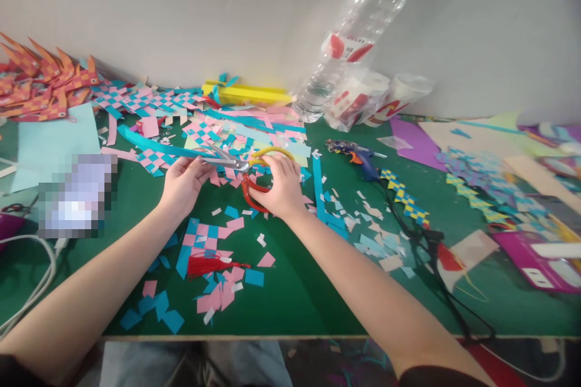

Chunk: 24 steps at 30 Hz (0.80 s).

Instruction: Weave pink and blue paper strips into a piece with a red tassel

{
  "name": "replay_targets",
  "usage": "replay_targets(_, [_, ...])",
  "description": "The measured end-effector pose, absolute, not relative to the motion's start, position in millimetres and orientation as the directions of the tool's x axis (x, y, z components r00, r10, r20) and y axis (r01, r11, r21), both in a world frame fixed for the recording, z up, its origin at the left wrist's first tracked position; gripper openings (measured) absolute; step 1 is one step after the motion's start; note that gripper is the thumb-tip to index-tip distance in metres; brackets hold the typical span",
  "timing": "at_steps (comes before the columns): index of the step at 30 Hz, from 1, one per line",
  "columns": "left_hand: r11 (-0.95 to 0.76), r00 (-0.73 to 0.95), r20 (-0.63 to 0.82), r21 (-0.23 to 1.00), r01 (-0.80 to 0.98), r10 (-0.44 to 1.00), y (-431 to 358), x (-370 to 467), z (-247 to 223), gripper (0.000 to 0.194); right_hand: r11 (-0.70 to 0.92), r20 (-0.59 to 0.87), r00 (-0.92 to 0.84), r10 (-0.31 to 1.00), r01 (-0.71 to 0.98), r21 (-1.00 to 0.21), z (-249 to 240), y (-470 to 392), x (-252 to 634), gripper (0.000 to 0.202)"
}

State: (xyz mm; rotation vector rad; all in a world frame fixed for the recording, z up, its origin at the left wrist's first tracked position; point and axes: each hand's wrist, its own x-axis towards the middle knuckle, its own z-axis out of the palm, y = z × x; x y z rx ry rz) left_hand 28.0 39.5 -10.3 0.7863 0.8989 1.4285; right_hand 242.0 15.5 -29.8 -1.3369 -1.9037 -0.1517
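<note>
In my right hand (pixel 282 186) is a pair of scissors (pixel 244 165) with one yellow and one red handle, its blades pointing left. My left hand (pixel 185 184) pinches a blue paper strip (pixel 154 144) that curves up to the left; the blades lie along it at my fingertips. Below the hands are a pink-and-blue woven paper piece (pixel 202 237), a red tassel (pixel 209 264) and loose pink and blue scraps (pixel 221 295). Behind them lie more checkered woven pieces (pixel 152 100).
A phone (pixel 79 193) with a white cable lies at left, near orange paper fish (pixel 45 81). A plastic bottle (pixel 354 30), wrapped cups (pixel 358 97) and a yellow bar (pixel 252 94) stand or lie at the back. On the right are a glue gun (pixel 361 160) and its black cable.
</note>
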Motion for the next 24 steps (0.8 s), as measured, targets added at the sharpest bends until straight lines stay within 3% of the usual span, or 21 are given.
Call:
replay_targets(15, [-0.005, -0.100, -0.047, 0.885, -0.465, 0.994, 38.5, 28.0, -7.4, 0.018, 0.505, 0.702, -0.195, 0.685, 0.821, -0.265, -35.5, 19.6, 244.1, 0.037])
replay_targets(24, [-0.052, -0.111, 0.004, 0.899, -0.434, 0.994, 38.1, 27.0, -8.7, 0.018, 0.494, 0.693, -0.176, 0.699, 0.819, -0.291, -36.9, 20.9, 243.5, 0.032])
